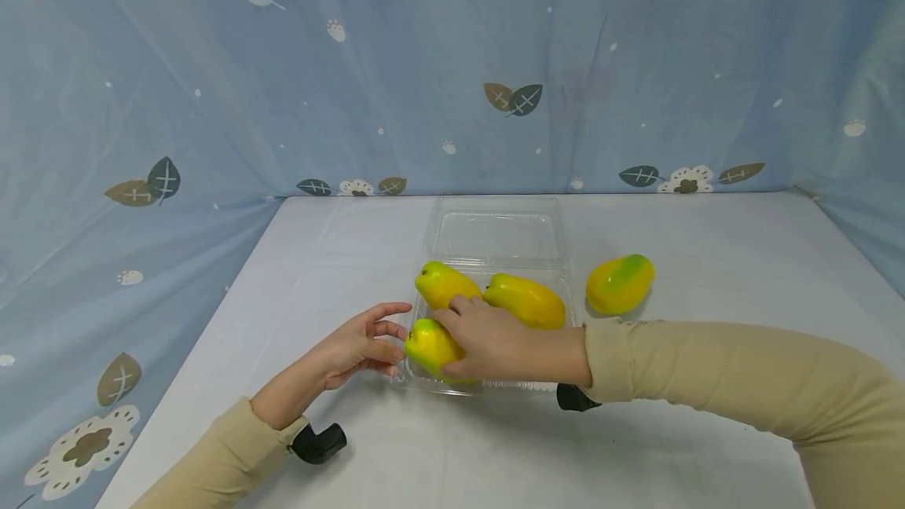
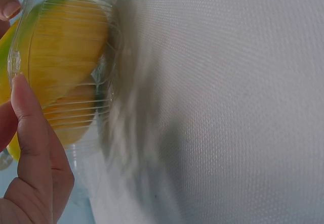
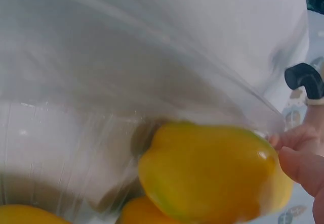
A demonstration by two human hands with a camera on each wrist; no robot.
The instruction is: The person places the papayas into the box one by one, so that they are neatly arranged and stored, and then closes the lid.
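Observation:
A clear plastic clamshell box (image 1: 495, 389) stands with its lid (image 1: 495, 234) folded back, away from me. Three yellow-green papaya-like fruits are in its base: one at far left (image 1: 447, 284), one at right (image 1: 526, 302), one at near left (image 1: 431, 346). My right hand (image 1: 495, 340) grips the near-left fruit from above; its thumb (image 3: 304, 168) lies against the fruit's end. At the box's left edge is my left hand (image 1: 364, 344), fingers apart and loosely bent. A fingertip (image 2: 21, 85) appears to touch the clear wall in the left wrist view.
Another yellow-green fruit (image 1: 620, 284) lies on the white tabletop (image 1: 721, 273), right of the box. A blue patterned cloth (image 1: 424, 61) hangs behind and along the sides. Black curved pieces (image 1: 320, 444) are worn at both wrists.

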